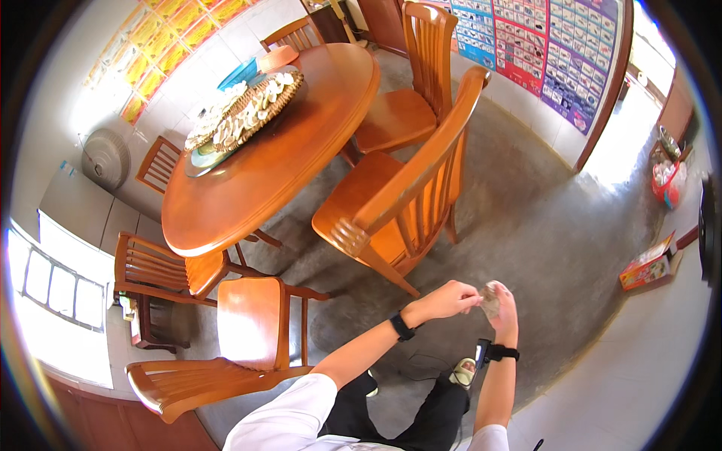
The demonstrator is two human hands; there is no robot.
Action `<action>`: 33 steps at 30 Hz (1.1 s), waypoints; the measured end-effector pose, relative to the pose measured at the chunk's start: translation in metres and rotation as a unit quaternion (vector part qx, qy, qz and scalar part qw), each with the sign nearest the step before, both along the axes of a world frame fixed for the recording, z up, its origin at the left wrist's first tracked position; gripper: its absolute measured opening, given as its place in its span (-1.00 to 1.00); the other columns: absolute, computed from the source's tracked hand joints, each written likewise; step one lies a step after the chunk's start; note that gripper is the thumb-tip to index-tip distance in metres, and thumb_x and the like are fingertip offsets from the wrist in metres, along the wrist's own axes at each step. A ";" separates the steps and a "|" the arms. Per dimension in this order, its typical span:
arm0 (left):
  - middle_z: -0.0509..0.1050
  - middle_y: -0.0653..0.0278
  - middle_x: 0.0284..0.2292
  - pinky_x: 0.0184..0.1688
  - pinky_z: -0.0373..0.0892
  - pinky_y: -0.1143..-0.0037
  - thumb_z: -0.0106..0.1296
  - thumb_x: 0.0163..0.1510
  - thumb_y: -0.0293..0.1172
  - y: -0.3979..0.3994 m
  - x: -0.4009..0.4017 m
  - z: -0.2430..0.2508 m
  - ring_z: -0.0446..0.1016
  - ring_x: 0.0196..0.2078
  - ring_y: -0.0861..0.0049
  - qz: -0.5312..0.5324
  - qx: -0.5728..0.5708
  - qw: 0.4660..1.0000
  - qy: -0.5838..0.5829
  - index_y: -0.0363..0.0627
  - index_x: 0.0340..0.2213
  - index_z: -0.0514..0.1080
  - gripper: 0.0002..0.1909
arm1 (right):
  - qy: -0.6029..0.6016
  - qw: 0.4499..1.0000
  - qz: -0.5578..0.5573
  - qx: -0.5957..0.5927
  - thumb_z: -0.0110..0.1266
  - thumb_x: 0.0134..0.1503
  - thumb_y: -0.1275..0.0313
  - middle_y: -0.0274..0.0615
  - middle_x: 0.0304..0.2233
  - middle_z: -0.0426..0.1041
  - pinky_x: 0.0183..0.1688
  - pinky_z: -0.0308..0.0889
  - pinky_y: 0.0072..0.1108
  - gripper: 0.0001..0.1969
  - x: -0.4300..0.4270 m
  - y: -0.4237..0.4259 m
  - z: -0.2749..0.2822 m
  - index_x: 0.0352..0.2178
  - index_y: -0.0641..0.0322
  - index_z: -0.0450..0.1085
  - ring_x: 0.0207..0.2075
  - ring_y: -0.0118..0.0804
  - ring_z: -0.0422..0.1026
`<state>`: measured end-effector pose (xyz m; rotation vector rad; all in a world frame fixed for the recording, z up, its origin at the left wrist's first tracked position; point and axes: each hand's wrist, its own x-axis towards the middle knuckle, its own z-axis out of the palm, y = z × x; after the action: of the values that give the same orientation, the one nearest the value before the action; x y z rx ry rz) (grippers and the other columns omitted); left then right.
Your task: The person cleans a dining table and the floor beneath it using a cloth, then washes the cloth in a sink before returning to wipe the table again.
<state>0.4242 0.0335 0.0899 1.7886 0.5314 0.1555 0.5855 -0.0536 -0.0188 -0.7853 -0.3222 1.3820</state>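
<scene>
My right hand (505,310) holds a small, thin, greyish-brown translucent thing (489,301), perhaps a crumpled bag; I cannot tell exactly what it is. The fingertips of my left hand (454,299) pinch its near edge. Both hands are raised in front of me above the grey floor. Dark bands circle both wrists, and a small device sits on the right one. On the oval wooden table (304,152), woven trays (259,110) bear pale, flat pieces and rest partly over a glass disc (206,160).
A wooden chair (406,208) stands between me and the table, another chair (254,321) at lower left. A cardboard box (648,269) lies by the right wall, with a red plastic bag (667,183) beyond it. A thin cable lies near my feet.
</scene>
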 end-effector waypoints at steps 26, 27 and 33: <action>0.35 0.37 -0.69 -0.46 0.20 0.69 -0.16 0.05 -0.42 0.047 0.471 0.397 0.28 -0.60 0.75 -0.013 0.006 0.945 -0.328 -0.27 -0.50 0.45 -0.77 | -0.093 0.898 -0.408 0.133 -0.08 0.07 0.34 -0.31 -0.45 0.40 -0.49 0.31 -0.64 -0.80 0.462 -0.080 0.355 -0.34 0.25 0.34 -0.46 -0.42 0.40; 0.35 0.37 -0.70 -0.47 0.19 0.70 -0.16 0.05 -0.42 0.054 0.490 0.397 0.28 -0.60 0.74 -0.018 -0.006 0.951 -0.309 -0.27 -0.50 0.45 -0.78 | -0.097 0.891 -0.424 0.130 -0.08 0.07 0.34 -0.31 -0.45 0.40 -0.49 0.31 -0.64 -0.80 0.480 -0.082 0.359 -0.34 0.25 0.34 -0.46 -0.42 0.40; 0.35 0.38 -0.69 -0.53 0.22 0.72 -0.12 0.04 -0.34 0.087 0.615 0.318 0.31 -0.61 0.75 -0.221 -0.087 0.954 -0.185 -0.27 -0.51 0.44 -0.76 | -0.105 0.855 -0.494 0.118 -0.05 0.05 0.35 -0.28 -0.46 0.41 -0.46 0.31 -0.62 -0.81 0.584 -0.078 0.380 -0.36 0.26 0.35 -0.45 -0.35 0.42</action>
<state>1.0396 0.1207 0.4079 1.6113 -0.1250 0.1233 1.1690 -0.1311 0.3612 -0.7293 -0.1950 0.2741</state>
